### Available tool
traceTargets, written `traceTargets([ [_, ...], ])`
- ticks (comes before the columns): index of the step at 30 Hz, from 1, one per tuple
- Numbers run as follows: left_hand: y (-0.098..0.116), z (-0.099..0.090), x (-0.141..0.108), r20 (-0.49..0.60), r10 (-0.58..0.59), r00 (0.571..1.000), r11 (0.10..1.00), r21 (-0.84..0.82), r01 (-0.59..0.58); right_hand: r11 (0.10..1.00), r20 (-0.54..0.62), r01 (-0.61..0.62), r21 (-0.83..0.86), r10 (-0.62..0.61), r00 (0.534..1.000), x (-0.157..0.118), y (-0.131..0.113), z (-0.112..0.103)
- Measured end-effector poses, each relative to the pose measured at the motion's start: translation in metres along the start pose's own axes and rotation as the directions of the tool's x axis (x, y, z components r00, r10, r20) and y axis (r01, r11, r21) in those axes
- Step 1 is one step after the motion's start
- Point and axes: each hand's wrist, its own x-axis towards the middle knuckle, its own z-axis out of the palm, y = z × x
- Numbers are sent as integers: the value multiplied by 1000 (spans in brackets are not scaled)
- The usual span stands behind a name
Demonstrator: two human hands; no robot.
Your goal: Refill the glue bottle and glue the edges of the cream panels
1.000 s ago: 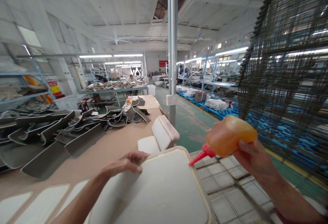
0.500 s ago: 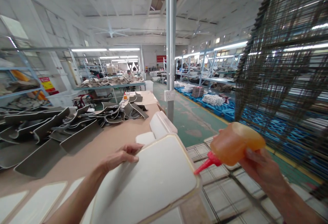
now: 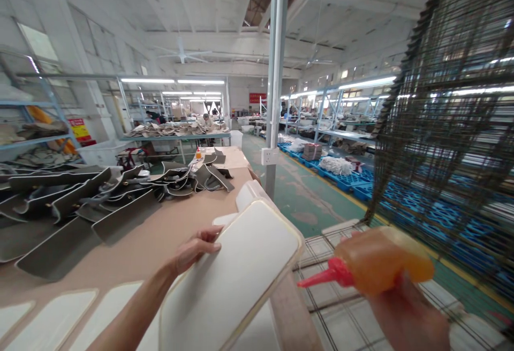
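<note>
My left hand [image 3: 198, 247] pinches the left edge of a white rounded-corner panel [image 3: 244, 260], thumb on top, and holds it tilted over the table. A yellowish line runs along the panel's rim. In my right hand [image 3: 405, 308] is a squeeze bottle [image 3: 385, 260] of amber liquid, lying on its side with its red nozzle pointing left. The nozzle tip is just off the panel's right edge, apart from it. More white panels [image 3: 60, 316] with the same yellowish rim lie at the lower left, and others are partly hidden behind the held one.
Dark grey curved pieces [image 3: 116, 211] are heaped on the brown tabletop [image 3: 176, 238]. A wire rack [image 3: 321, 308] carrying pale panels lies at the right, with upright mesh racks [image 3: 441, 99] behind it. A post [image 3: 275, 99] stands beyond the table; a person [image 3: 206, 122] sits farther off.
The bottle has moved down and right, its nozzle leaving the panel's edge. The held panel has turned and now slants more steeply. My left hand keeps its grip.
</note>
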Motion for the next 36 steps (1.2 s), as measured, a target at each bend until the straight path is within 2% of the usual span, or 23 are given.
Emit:
traceTargets([
  [4, -9, 0, 3, -33, 21, 999, 999, -41, -23, 994, -134, 47, 100, -33, 990, 6, 5, 4],
  [6, -10, 0, 2, -16, 17, 1000, 999, -42, -17, 987, -143, 111, 112, -95, 985, 13, 0, 8],
  [10, -5, -2, 0, 41, 9, 999, 1000, -7, -9, 981, -21, 188, 41, -187, 982, 26, -18, 17],
  [14, 5, -3, 0, 68, -1, 998, 999, 43, -2, 980, 65, 200, -5, -199, 978, 32, -30, 23],
  [19, 18, 2, -4, 140, -15, 990, 997, 73, 5, 988, 106, 145, -57, -139, 985, 37, -35, 21],
  [24, 24, 6, -9, 131, -17, 991, 995, 100, 3, 985, 109, 153, -79, -144, 984, 39, -39, 20],
  [30, 13, -2, -5, 92, -5, 996, 999, 52, 0, 992, 115, 116, -54, -110, 987, 36, -35, 10],
  [32, 8, -5, -2, 79, -6, 997, 1000, 29, 4, 993, 94, 109, -51, -104, 990, 29, -28, 4],
  [36, -1, -1, 6, -3, 5, 1000, 1000, -5, -5, 1000, 4, 8, -12, -8, 1000, 6, -8, 2],
])
